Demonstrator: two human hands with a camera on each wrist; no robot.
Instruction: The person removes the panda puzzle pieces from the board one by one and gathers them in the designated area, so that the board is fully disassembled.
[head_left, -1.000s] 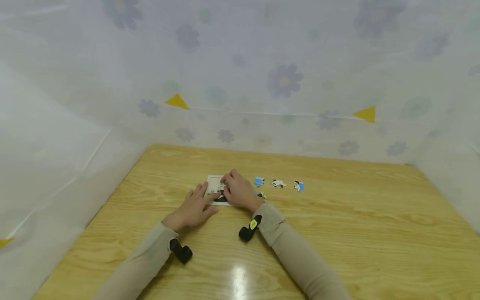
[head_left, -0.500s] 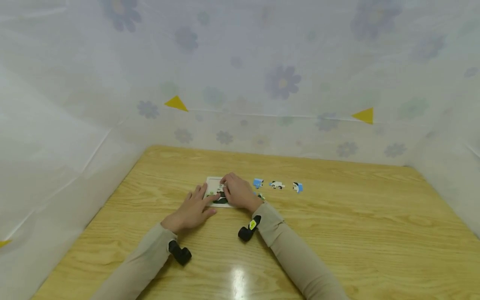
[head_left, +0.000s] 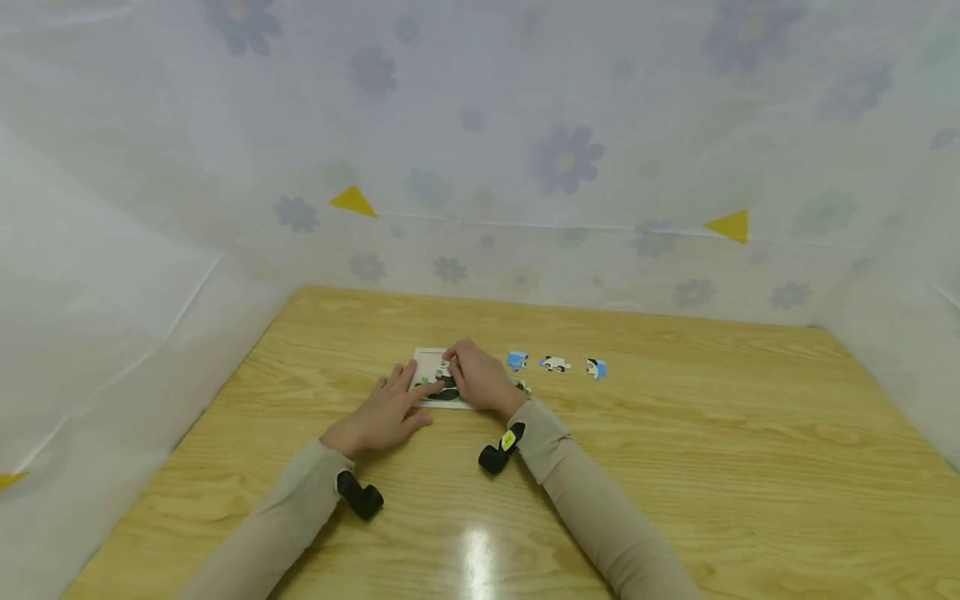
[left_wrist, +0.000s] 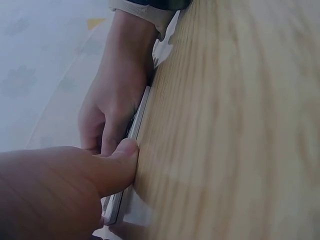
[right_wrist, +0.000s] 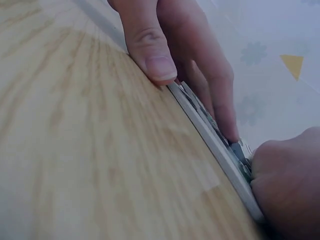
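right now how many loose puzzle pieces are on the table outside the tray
4: a blue piece, a black-and-white piece and a blue-and-black piece in a row right of the tray, plus one half-hidden by the right hand; others may be hidden.

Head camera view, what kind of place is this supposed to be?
Probably a small curtained-off tabletop booth, perhaps a recording setup: a wooden table walled by translucent flower-print sheeting with yellow triangle markers, and a small puzzle board.
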